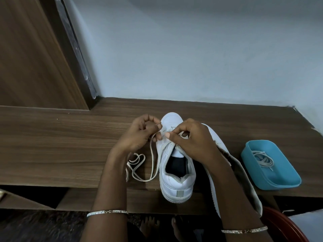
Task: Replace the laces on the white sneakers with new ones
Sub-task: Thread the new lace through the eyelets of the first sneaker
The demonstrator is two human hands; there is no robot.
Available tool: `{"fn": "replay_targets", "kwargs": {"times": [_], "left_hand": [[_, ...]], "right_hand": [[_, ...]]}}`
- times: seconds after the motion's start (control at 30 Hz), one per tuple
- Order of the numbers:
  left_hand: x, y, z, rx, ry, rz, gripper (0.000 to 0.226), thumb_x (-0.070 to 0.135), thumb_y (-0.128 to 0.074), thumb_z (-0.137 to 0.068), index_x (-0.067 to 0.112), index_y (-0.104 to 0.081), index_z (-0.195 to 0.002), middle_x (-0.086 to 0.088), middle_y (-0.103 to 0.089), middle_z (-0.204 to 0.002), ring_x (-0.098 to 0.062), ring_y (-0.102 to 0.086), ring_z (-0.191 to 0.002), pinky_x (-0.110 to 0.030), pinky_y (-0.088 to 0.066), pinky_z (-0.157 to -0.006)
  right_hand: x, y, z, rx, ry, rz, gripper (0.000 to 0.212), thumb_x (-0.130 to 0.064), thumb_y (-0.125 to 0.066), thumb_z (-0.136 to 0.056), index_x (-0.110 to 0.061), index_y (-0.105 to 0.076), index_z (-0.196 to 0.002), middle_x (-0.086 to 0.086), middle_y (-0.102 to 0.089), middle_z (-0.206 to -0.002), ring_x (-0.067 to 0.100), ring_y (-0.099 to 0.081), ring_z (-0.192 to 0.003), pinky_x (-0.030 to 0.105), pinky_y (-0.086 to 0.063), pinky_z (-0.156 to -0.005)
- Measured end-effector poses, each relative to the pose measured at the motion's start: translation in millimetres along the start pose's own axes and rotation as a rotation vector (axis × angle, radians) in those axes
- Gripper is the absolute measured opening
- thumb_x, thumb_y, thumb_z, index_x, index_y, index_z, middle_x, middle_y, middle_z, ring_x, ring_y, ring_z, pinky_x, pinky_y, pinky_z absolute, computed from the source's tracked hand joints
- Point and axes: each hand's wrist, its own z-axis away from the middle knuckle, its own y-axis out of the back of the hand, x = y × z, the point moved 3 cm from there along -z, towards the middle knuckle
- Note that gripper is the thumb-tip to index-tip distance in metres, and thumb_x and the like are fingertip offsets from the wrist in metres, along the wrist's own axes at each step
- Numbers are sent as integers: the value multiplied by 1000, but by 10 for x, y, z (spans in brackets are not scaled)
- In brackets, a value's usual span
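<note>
A white sneaker (176,173) stands upright on the wooden table (61,142), toe pointing away from me. A second white sneaker (232,165) lies on its side just to its right, mostly behind my right arm. My left hand (139,135) pinches a white lace (152,165) near the upright sneaker's eyelets. My right hand (190,138) pinches the same lace over the tongue. The rest of the lace trails in loops on the table left of the shoe.
A blue plastic tray (272,175) at the right holds another coiled lace (264,159). A wooden panel (35,55) rises at the back left, a pale wall behind. The table's front edge is near my wrists; a red chair rim (286,226) shows below right.
</note>
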Motion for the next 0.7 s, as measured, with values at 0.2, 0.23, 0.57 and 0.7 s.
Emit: {"fn": "replay_targets", "kwargs": {"times": [0.2,0.23,0.57,0.7], "left_hand": [[113,2,39,-32,-18,418,32,5,-65,-85,7,-64,-116,-17,-71,-116,-19,-68,-94,-44,-48,-97],[119,4,37,-40,-29,417,32,4,-64,-85,7,-64,-117,-15,-70,-119,-17,-68,-96,-41,-50,-95],[-165,122,-102,338,121,372,17,-5,-67,-85,6,-73,-97,-13,-76,-98,-15,-70,-73,-21,-44,-56],[-273,104,-91,441,218,385,10,-6,-67,-86,1,-72,-91,-12,-76,-81,-11,-71,-62,-20,-44,-50]], "right_hand": [[-126,-275,13,-17,-28,-72,37,-59,-71,-78,-25,-81,-90,-12,-73,-80,1,-64,-79,18,-44,-67],[-148,-309,22,10,-36,-92,34,-56,-72,-79,-24,-81,-88,-13,-72,-79,1,-64,-79,18,-44,-67],[-91,2,18,-72,-551,-1077,24,-22,-58,-93,-17,-63,-70,1,-69,-80,11,-61,-71,27,-37,-63],[145,275,35,64,-637,-1299,29,-34,-58,-95,-22,-54,-68,-6,-63,-69,11,-63,-70,28,-39,-69]]}}
